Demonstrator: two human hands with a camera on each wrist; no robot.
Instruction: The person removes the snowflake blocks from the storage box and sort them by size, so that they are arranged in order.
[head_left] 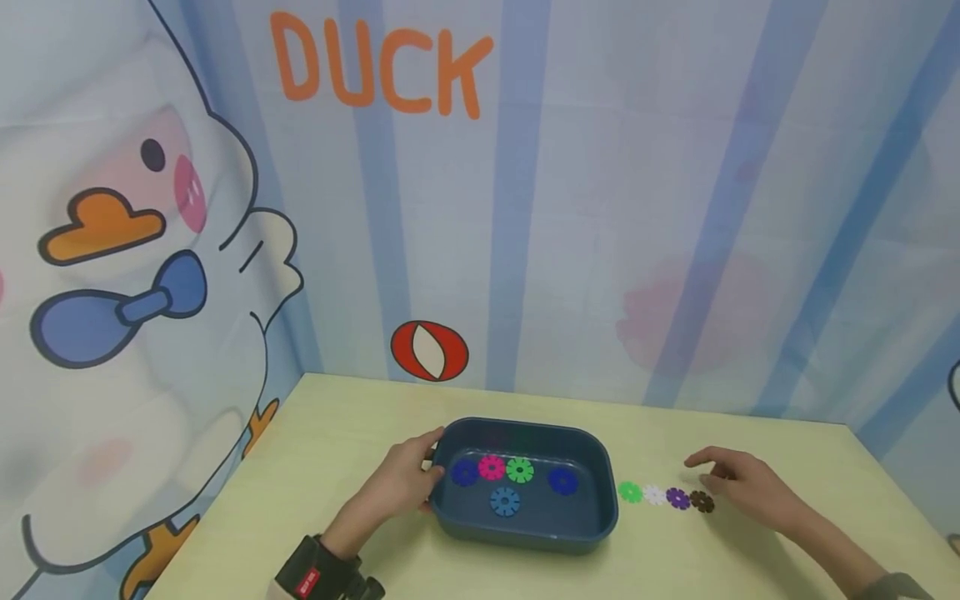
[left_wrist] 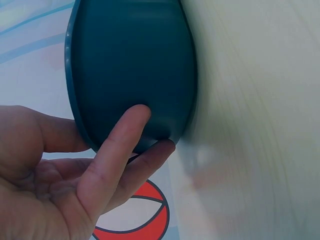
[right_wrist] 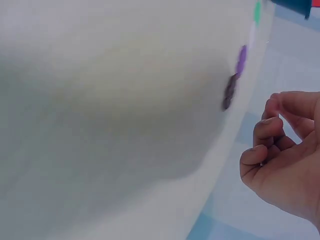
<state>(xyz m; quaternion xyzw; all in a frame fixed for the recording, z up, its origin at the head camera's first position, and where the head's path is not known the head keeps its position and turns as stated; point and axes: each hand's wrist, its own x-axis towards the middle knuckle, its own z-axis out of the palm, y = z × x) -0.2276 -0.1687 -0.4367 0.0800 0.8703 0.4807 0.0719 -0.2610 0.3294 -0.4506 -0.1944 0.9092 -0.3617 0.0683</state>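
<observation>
My left hand (head_left: 405, 477) grips the left end of a dark blue plastic basin (head_left: 525, 533), thumb by the rim and fingers against the outer wall (left_wrist: 135, 60). Inside lie several notched plastic discs: a pink one (head_left: 492, 467), a green one (head_left: 520, 470), a lighter blue one (head_left: 505, 502) and dark blue ones (head_left: 563, 481). Right of the basin, a green disc (head_left: 630, 492), a white disc (head_left: 655, 495), a purple disc (head_left: 678, 498) and a brown disc (head_left: 702, 502) form a row, edge to edge. Just above the brown end hovers my right hand (head_left: 753, 487), fingers loosely bent, holding nothing.
The pale yellow table (head_left: 337, 417) meets a striped cloth backdrop (head_left: 585, 208) along its back edge. A big duck (head_left: 127, 333) is printed on the cloth to the left. My left wrist wears a black strap (head_left: 318, 571).
</observation>
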